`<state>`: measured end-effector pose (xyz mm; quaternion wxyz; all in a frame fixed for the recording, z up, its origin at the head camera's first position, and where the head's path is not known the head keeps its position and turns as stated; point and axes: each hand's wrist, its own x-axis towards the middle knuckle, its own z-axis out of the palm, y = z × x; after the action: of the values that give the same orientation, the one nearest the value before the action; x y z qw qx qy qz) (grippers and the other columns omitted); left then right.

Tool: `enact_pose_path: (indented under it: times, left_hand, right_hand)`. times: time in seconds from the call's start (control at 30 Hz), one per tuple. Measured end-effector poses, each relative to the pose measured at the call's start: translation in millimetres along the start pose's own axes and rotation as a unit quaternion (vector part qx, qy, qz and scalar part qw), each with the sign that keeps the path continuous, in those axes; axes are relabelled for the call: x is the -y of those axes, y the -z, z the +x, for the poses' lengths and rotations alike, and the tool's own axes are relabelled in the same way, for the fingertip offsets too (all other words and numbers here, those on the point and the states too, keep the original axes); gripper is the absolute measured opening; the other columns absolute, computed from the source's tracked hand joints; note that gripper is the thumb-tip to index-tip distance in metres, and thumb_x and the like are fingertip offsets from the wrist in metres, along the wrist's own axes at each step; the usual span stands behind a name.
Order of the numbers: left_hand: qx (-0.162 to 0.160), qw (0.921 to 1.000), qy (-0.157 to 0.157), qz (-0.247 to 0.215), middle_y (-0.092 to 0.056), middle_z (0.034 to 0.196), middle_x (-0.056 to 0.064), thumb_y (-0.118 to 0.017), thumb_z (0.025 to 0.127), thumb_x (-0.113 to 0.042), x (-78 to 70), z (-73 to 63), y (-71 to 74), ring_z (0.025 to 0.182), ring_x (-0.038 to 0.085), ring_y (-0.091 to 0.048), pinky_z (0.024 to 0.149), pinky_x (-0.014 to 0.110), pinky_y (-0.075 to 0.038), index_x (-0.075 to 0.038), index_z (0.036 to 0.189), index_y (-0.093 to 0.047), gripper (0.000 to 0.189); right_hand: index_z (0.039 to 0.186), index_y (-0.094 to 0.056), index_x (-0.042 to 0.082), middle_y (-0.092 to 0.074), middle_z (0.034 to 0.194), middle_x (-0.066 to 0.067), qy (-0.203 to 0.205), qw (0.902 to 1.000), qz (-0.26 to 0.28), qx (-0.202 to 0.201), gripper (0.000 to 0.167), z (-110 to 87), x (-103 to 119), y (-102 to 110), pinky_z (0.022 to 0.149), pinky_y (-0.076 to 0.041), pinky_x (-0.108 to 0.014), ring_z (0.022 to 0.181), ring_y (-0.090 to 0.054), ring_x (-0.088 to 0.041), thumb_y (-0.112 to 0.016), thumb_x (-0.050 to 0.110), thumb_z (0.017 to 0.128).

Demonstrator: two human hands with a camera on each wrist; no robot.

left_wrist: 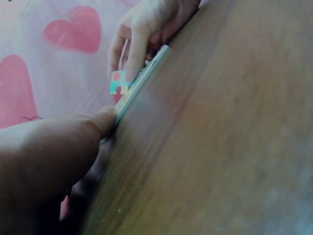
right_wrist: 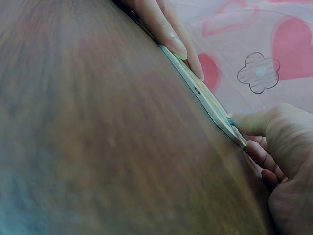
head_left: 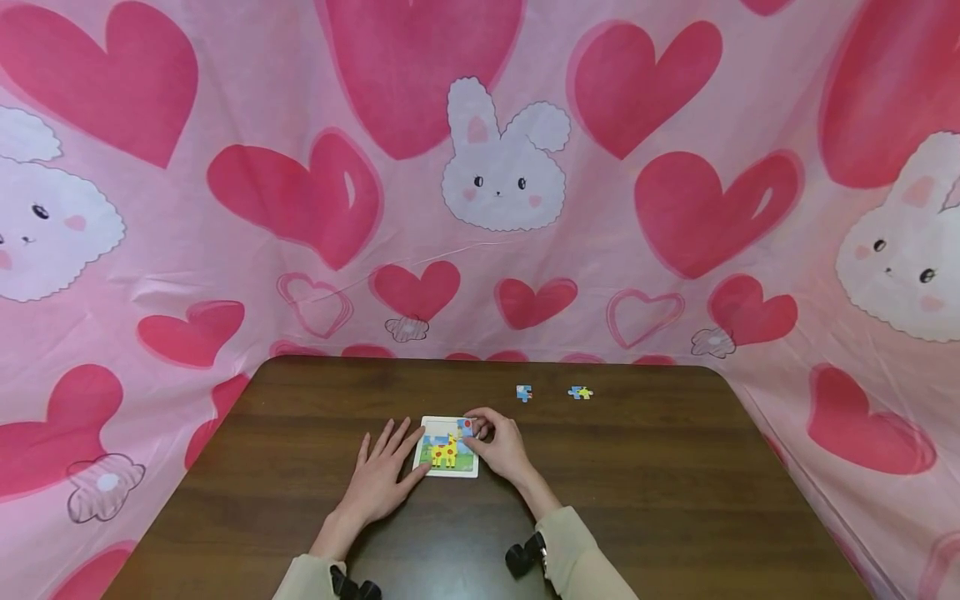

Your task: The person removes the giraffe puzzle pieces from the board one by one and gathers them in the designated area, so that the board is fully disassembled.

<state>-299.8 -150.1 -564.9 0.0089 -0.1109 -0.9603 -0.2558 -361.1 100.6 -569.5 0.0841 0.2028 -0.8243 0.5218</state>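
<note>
A small white-framed jigsaw puzzle board (head_left: 454,476) lies on the table, its lower part filled with a yellow giraffe on green and blue. Part of its upper area shows bare white. My left hand (head_left: 378,483) rests at the board's left edge, fingers spread and straight, the thumb on the lower left corner. Over the upper right corner, my right hand (head_left: 501,448) pinches a blue puzzle piece (left_wrist: 117,83) with a red spot. That piece stands tilted up from the board in the left wrist view. The right thumb (right_wrist: 252,122) overlaps the board's edge in the right wrist view.
Two loose puzzle pieces lie toward the far edge: a blue and white one (head_left: 523,393) and a blue and yellow one (head_left: 581,392). The dark wooden table (head_left: 660,483) ends at a pink curtain (head_left: 480,258) with hearts and rabbits.
</note>
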Motion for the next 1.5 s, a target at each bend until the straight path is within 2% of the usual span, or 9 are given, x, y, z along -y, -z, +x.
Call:
enact_pose_path:
  times: [0.33,0.47,0.67,0.83,1.03,1.2,1.37,1.5]
  left_hand:
    - [-0.001,1.0,0.001,0.004,-0.036,0.18,0.015,-0.067,0.106,-0.053,0.9,-0.1,-0.9,0.171,0.044,-0.021,0.133,0.078,-0.006,-0.02,0.167,-0.05,0.071]
    - [-0.002,1.0,0.0,0.006,-0.037,0.18,0.015,-0.067,0.106,-0.053,1.1,0.1,-0.8,0.171,0.044,-0.021,0.133,0.078,-0.006,-0.02,0.167,-0.05,0.071]
    - [0.003,0.9999,0.0,0.012,-0.037,0.179,0.015,-0.068,0.105,-0.052,-1.2,1.1,0.8,0.171,0.044,-0.022,0.133,0.079,-0.008,-0.02,0.166,-0.051,0.071]
    - [0.007,0.9996,0.003,0.028,-0.039,0.179,0.015,-0.069,0.104,-0.053,-3.2,0.5,4.1,0.17,0.044,-0.025,0.133,0.079,-0.012,-0.02,0.166,-0.051,0.072]
    - [0.007,0.9993,-0.002,0.036,-0.04,0.178,0.015,-0.07,0.103,-0.054,-3.8,1.0,7.7,0.169,0.045,-0.027,0.132,0.08,-0.015,-0.02,0.165,-0.052,0.073]
    - [0.007,0.9987,-0.009,0.05,-0.043,0.176,0.016,-0.07,0.103,-0.056,-2.4,2.3,7.9,0.167,0.045,-0.031,0.13,0.081,-0.019,-0.02,0.164,-0.053,0.073]
    - [0.001,0.9971,-0.016,0.075,-0.046,0.174,0.015,-0.07,0.102,-0.057,-2.4,3.7,8.0,0.165,0.045,-0.036,0.129,0.08,-0.024,-0.02,0.163,-0.055,0.073]
    - [0.003,0.9958,-0.016,0.09,-0.047,0.174,0.015,-0.07,0.102,-0.058,-4.9,3.8,9.3,0.165,0.045,-0.038,0.128,0.08,-0.026,-0.02,0.163,-0.055,0.073]
  right_hand:
    - [0.12,-0.079,0.006,-0.071,0.085,-0.008,-0.028,0.9996,0.0,0.0,0.032,0.6,2.0,-0.8,0.074,-0.047,-0.018,0.075,-0.055,0.0,-0.087,0.0,0.09]
    - [0.118,-0.079,0.003,-0.073,0.085,-0.011,-0.034,0.999,0.026,-0.011,0.03,1.6,1.4,0.1,0.073,-0.048,-0.017,0.074,-0.056,0.001,-0.088,0.0,0.09]
    - [0.12,-0.077,-0.006,-0.075,0.09,-0.027,-0.03,0.9944,0.099,-0.022,0.029,6.6,1.2,11.5,0.072,-0.047,-0.016,0.076,-0.058,0.0,-0.084,-0.004,0.092]
    - [0.126,-0.075,-0.009,-0.076,0.095,-0.03,-0.043,0.9904,0.129,-0.021,0.031,11.9,1.9,31.9,0.075,-0.051,-0.016,0.079,-0.062,-0.001,-0.079,-0.006,0.095]
    - [0.128,-0.074,-0.009,-0.079,0.095,-0.018,-0.072,0.9873,0.138,-0.031,0.032,17.2,1.8,63.3,0.074,-0.054,-0.016,0.081,-0.066,-0.001,-0.079,-0.006,0.096]
    - [0.132,-0.072,-0.009,-0.079,0.096,-0.007,-0.101,0.9829,0.147,-0.044,0.034,16.5,-5.8,91.2,0.076,-0.059,-0.022,0.082,-0.069,-0.001,-0.077,-0.002,0.099]
    - [0.135,-0.069,-0.011,-0.079,0.096,0.001,-0.108,0.9835,0.125,-0.073,0.036,17.2,-16.0,123.6,0.074,-0.059,-0.022,0.082,-0.071,-0.004,-0.075,0.001,0.102]
    - [0.137,-0.068,-0.012,-0.081,0.098,0.001,-0.109,0.983,0.1,-0.109,0.036,17.6,-26.2,150.8,0.071,-0.057,-0.019,0.081,-0.07,-0.003,-0.074,0.002,0.104]
